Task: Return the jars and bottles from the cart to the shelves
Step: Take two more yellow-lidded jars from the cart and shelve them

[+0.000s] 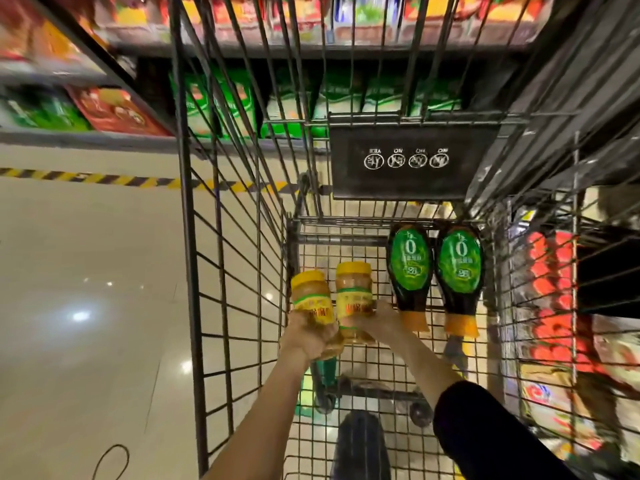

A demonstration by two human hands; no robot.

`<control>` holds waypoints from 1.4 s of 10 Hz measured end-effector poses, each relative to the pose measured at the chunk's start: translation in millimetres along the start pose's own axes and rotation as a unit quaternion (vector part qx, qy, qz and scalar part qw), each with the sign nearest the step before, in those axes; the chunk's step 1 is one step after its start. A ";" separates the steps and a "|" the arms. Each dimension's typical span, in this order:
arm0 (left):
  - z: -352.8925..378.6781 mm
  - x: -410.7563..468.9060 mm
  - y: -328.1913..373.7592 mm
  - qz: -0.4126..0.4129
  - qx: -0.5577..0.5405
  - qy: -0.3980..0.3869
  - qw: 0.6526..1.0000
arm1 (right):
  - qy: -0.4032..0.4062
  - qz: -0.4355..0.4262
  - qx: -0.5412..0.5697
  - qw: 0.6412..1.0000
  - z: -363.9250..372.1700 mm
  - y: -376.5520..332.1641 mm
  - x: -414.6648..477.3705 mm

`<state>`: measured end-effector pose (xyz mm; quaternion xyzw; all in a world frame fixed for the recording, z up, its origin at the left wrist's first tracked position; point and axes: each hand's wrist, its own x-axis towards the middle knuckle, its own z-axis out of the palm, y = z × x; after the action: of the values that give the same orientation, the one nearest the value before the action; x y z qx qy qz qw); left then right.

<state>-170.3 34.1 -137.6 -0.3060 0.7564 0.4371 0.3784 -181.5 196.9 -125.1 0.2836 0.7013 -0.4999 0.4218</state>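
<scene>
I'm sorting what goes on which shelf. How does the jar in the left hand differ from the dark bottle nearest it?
The jar is squat and amber with a yellow lid; the dark bottle is longer, tapered, with a green oval label and orange cap. The left hand grips the jar; the bottle lies untouched on the cart floor. Both are inside the cart.
</scene>
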 end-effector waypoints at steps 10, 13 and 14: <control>-28.3 -245.1 120.9 0.315 -0.004 -0.066 0.947 | 0.167 -0.186 0.256 0.934 -91.3 -2.4 -254.3; -15.8 -436.6 108.5 0.527 0.038 -0.019 0.849 | 0.321 -0.361 0.210 0.850 -97.8 47.2 -477.9; -8.1 -490.4 97.7 0.557 0.024 -0.043 0.829 | 0.354 -0.399 0.214 0.819 -92.2 70.8 -534.3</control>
<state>7.8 133.7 319.0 0.1956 0.7919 0.5680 0.1098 106.3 320.4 323.1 0.2197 0.7293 -0.6272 -0.1626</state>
